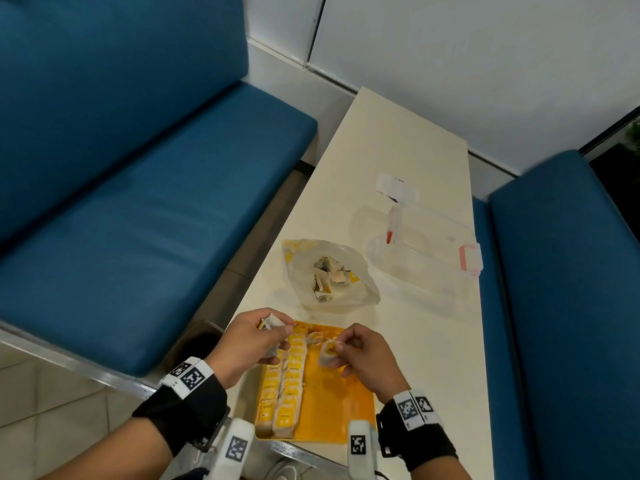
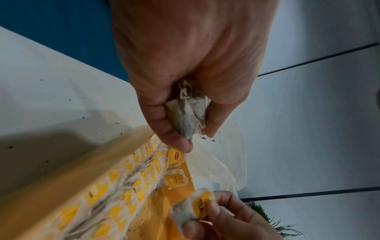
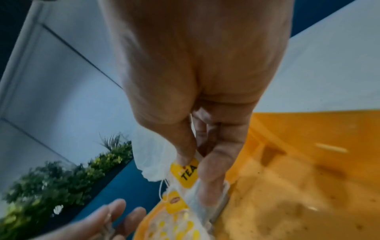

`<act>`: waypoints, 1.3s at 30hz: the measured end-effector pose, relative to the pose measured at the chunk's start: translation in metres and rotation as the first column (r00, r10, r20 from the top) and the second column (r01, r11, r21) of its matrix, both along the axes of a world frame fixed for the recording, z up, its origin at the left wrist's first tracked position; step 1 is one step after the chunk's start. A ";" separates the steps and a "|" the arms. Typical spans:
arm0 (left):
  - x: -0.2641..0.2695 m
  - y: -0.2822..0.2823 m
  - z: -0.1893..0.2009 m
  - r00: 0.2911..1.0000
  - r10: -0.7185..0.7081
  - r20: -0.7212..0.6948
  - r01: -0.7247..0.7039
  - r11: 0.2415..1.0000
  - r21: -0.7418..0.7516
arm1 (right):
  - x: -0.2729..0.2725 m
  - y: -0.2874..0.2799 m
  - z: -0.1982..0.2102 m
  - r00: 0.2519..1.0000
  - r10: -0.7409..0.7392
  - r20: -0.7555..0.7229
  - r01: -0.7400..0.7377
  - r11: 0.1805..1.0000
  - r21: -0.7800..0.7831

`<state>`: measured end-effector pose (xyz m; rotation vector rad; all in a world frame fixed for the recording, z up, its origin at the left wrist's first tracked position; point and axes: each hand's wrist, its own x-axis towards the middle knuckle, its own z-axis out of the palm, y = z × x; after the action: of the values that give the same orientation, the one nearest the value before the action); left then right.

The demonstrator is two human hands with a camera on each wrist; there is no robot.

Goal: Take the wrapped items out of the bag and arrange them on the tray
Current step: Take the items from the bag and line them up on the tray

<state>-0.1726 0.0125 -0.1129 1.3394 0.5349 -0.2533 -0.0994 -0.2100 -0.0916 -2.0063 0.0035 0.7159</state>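
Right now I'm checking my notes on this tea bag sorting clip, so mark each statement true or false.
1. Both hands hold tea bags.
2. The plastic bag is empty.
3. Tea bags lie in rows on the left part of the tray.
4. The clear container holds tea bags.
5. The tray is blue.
1. True: the left hand grips a bunch of tea bags, and the right hand pinches one tea bag.
2. False: the plastic bag still has tea bags inside.
3. True: rows of tea bags fill the left part of the tray.
4. False: the clear container looks empty.
5. False: the tray is yellow-orange.
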 end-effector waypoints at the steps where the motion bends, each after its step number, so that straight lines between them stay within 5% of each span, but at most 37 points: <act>1: -0.001 0.000 0.000 1.000 -0.004 -0.002 0.004 1.000 -0.004 | 0.001 0.000 -0.005 0.999 0.027 -0.017 -0.028 0.999 -0.042; 5: -0.002 -0.002 -0.002 1.000 -0.021 -0.003 0.021 1.000 -0.017 | 0.002 0.004 -0.023 0.990 0.125 -0.070 -0.135 0.976 -0.173; 10: 0.000 -0.001 -0.001 1.000 -0.027 -0.014 0.027 0.999 -0.021 | 0.005 0.014 -0.036 0.995 0.047 -0.089 -0.066 0.973 -0.221; 23: 0.000 0.000 -0.002 1.000 -0.021 -0.023 0.020 0.999 -0.049 | 0.002 0.033 -0.056 0.901 -0.412 -0.136 0.420 0.907 0.033; 34: 0.001 0.002 -0.003 0.999 -0.018 -0.042 0.014 0.996 -0.088 | 0.002 0.040 -0.056 0.820 -0.524 -0.229 0.556 0.825 0.103; 39: 0.004 0.001 0.006 0.999 0.010 -0.047 -0.022 0.969 -0.244 | 0.001 0.035 -0.044 0.816 -0.511 -0.270 0.557 0.820 0.134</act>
<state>-0.1687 0.0134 -0.1069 1.0912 0.5344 -0.3266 -0.0980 -0.1751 -0.1359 -1.5982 0.5890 0.5365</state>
